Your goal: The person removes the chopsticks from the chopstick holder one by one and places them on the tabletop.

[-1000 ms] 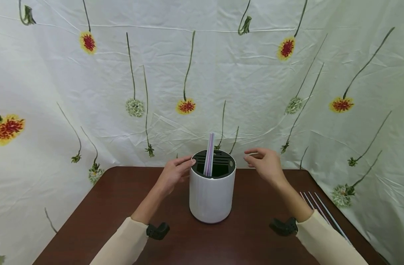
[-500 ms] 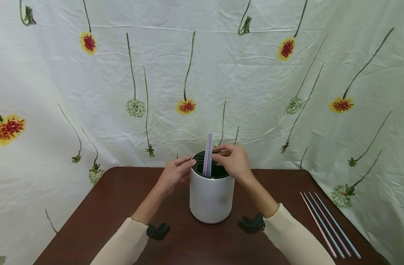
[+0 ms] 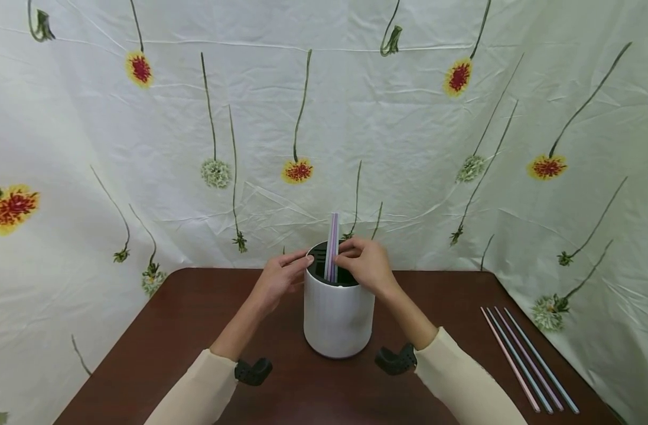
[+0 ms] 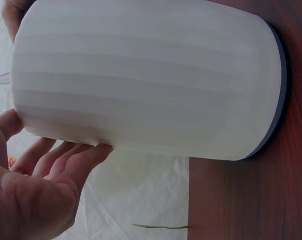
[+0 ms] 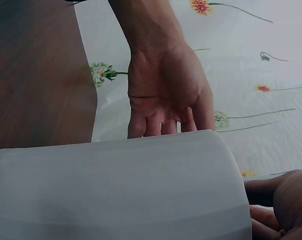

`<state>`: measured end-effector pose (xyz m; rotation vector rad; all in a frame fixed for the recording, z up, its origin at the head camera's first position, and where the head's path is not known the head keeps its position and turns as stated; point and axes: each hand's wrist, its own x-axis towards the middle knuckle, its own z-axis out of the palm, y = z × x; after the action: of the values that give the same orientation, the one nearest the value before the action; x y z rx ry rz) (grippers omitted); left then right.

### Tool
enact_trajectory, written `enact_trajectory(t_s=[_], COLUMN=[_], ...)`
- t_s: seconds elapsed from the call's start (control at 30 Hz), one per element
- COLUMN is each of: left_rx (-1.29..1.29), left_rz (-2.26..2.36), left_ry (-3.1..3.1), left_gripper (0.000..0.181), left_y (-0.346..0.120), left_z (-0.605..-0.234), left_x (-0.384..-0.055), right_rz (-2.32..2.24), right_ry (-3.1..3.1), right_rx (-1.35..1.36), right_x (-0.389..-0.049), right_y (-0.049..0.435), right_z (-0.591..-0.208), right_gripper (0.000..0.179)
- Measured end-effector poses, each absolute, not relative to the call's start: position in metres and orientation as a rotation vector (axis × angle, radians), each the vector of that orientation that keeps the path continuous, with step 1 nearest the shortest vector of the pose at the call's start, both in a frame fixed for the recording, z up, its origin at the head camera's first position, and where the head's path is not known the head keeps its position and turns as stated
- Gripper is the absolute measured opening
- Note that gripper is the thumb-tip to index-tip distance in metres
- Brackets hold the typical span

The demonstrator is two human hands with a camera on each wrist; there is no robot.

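A white cylindrical utensil holder [image 3: 338, 321] with a dark slotted top [image 3: 318, 260] stands upright on the table. A bundle of slim pastel chopsticks [image 3: 332, 236] sticks up out of its opening. My left hand [image 3: 281, 277] grips the holder's left side, thumb on the rim; in the left wrist view its fingers [image 4: 73, 162] lie along the outer wall. Over the rim's right side, my right hand [image 3: 368, 265] pinches the bundle low down with thumb and fingers. In the right wrist view the holder hides the right hand's [image 5: 293, 202] fingertips.
Several loose pastel chopsticks [image 3: 531, 360] lie side by side at the right of the dark brown table [image 3: 196, 330]. A white flower-patterned cloth [image 3: 398, 118] hangs behind the table's far edge.
My right hand has come in from the right of the holder to the chopsticks. The bundle's top has shifted slightly left. The left hand stays on the rim.
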<state>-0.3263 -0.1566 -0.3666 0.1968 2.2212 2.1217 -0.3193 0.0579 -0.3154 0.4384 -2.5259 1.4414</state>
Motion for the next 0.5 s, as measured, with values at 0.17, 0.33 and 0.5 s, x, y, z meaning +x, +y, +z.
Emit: enact_trajectory(t_s=[0.17, 0.33, 0.5], left_rx=[0.19, 0.182, 0.18], left_rz=[2.121, 2.128, 2.128], left_ry=[2.235, 2.242, 2.239], left_gripper=[0.052, 0.052, 0.053], left_y=[-0.156, -0.154, -0.156], left_z=[-0.367, -0.367, -0.368], left_x=[-0.327, -0.328, -0.328], right_rz=[1.466, 1.584, 1.662], right_ry=[-2.501, -2.44, -2.334], right_rx=[0.429, 0.38, 0.356], right_x=[-0.321, -0.319, -0.317], right_y=[0.056, 0.06, 0.069], right_z=[-0.317, -0.313, -0.295], right_gripper=[0.014, 0.015, 0.019])
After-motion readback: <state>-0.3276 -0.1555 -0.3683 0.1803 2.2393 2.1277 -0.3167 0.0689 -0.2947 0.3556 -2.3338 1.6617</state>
